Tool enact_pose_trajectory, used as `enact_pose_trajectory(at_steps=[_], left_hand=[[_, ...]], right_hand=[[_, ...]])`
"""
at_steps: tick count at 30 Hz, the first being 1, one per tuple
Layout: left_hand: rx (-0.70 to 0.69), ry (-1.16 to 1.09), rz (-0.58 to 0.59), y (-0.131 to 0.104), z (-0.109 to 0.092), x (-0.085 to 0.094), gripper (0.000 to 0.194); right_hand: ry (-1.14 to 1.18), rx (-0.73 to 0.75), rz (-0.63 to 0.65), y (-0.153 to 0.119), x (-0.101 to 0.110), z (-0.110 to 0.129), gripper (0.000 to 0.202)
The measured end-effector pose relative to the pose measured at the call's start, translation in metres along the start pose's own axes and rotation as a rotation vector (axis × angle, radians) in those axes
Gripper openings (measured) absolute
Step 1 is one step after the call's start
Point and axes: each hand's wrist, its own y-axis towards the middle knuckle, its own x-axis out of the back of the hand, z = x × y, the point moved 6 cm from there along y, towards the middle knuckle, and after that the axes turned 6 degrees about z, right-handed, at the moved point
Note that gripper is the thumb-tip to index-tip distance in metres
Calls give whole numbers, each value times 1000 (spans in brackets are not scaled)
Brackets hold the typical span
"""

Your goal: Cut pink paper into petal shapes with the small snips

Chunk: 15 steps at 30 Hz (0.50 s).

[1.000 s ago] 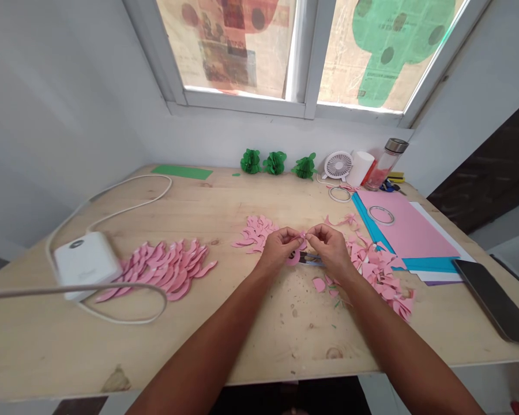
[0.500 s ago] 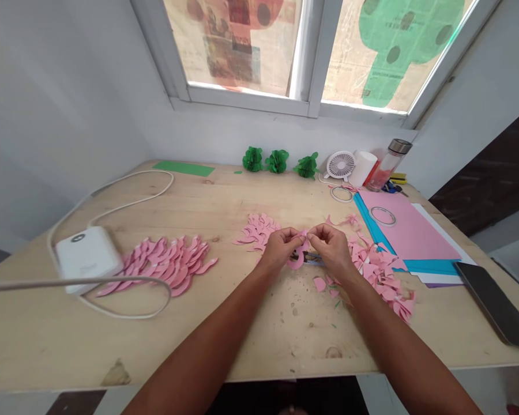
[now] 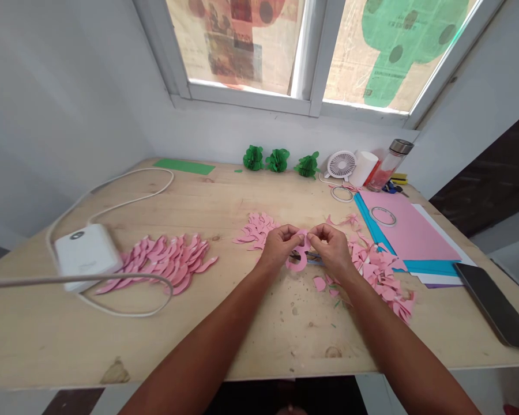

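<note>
Looking down, I see the wooden table (image 3: 242, 340) filling most of the view, pushed into a corner under a window (image 3: 311, 52) papered with coloured cutouts. On its right side lies a big pink sheet (image 3: 409, 230) on top of blue and white ones, with a dark tablet (image 3: 493, 302) near the edge beside them. At the left sits a white power bank (image 3: 85, 253), its cable (image 3: 112, 199) looping across the wood. Just beside it a fan of pink petals (image 3: 168, 268) is spread flat; a smaller heap (image 3: 255, 230) lies beyond my left hand (image 3: 281, 246), and a loose scatter of pink scraps (image 3: 383, 274) trails off by my right hand (image 3: 335, 251). Along the back wall stand three green paper balls (image 3: 277, 160), a small white fan (image 3: 341, 164) and a bottle (image 3: 389, 164). A tape ring (image 3: 382, 216) rests on the pink sheet.

Both my hands meet at the table's middle, just above the surface. Each grip is pinched together, thumb and fingertips clamped on the top of a small curled pink paper piece (image 3: 298, 259), which hangs between them in a loop. Something lies on the table under my hands, mostly hidden, and I cannot tell what it is.
</note>
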Motion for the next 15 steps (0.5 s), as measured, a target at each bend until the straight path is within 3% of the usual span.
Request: enact_pose_trajectory(at_steps=[15], left_hand=[[-1, 44, 7, -4, -3, -3, 13]], right_hand=[[-52, 19, 14, 0, 0, 4, 13]])
